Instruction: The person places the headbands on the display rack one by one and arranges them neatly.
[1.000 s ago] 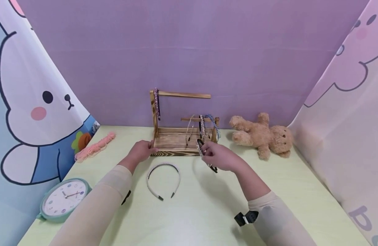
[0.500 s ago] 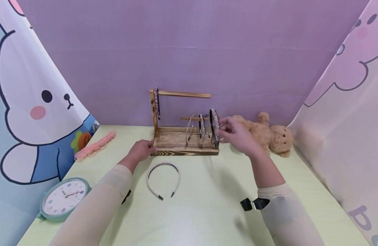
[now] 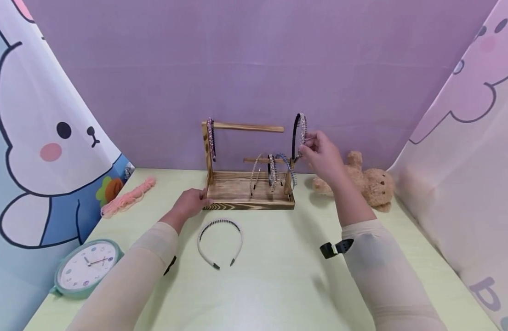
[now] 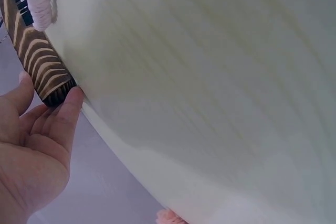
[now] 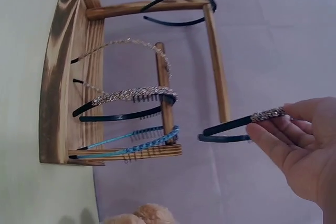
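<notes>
My right hand (image 3: 322,154) pinches a black headband (image 3: 297,133) with a sparkly band, upright just past the free end of the rack's upper bar (image 3: 249,128). The right wrist view shows its two black ends (image 5: 226,129) pointing at that bar's tip. My left hand (image 3: 189,202) holds the front left corner of the wooden rack (image 3: 245,206), thumb on one side and fingers on the other. A pink-purple glittery headband (image 3: 211,140) hangs at the upper bar's left end. On the lower bar hang a thin beaded headband (image 3: 254,174), a sparkly one (image 3: 272,172) and a blue one (image 3: 288,168).
A white headband (image 3: 219,221) lies on the table in front of the rack. To the right is a brown teddy bear (image 3: 375,186), partly behind my right forearm. Pink yarn (image 3: 127,197) and a green-rimmed clock (image 3: 88,266) are on the left.
My right hand has carried the headband from in front of the rack, past its right side, up to the upper bar's height. The left hand has stayed at the rack's corner.
</notes>
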### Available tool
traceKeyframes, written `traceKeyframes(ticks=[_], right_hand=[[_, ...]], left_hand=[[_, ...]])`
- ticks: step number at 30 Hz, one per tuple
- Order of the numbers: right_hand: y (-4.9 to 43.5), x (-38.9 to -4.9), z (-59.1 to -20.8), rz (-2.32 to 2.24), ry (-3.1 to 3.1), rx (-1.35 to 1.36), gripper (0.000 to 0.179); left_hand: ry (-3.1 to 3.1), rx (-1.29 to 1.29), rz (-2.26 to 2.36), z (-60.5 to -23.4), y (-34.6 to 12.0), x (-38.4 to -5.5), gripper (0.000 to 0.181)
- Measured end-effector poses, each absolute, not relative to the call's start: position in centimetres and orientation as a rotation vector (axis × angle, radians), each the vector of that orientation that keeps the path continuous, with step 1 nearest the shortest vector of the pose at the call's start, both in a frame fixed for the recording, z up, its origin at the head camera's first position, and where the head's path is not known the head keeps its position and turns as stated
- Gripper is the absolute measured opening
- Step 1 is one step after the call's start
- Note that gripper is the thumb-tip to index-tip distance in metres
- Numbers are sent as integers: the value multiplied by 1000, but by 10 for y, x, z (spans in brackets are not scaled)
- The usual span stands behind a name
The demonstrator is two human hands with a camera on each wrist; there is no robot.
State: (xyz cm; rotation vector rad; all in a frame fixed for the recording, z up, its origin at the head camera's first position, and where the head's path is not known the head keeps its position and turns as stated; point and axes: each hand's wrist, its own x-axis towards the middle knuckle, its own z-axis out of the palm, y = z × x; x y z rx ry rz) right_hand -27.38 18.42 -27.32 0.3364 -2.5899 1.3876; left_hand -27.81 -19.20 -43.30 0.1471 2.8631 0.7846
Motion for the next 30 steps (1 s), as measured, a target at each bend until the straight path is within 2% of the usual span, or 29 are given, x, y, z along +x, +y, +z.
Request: traceKeyframes(ticks=[11, 30], right_hand=[[159, -306, -277, 1462, -2565, 288, 45], [84, -327, -287, 1444, -2576, 523, 39]], left_hand=[[2850, 159, 799, -437, -194, -279, 59], [2851, 152, 792, -433, -193, -278, 62]])
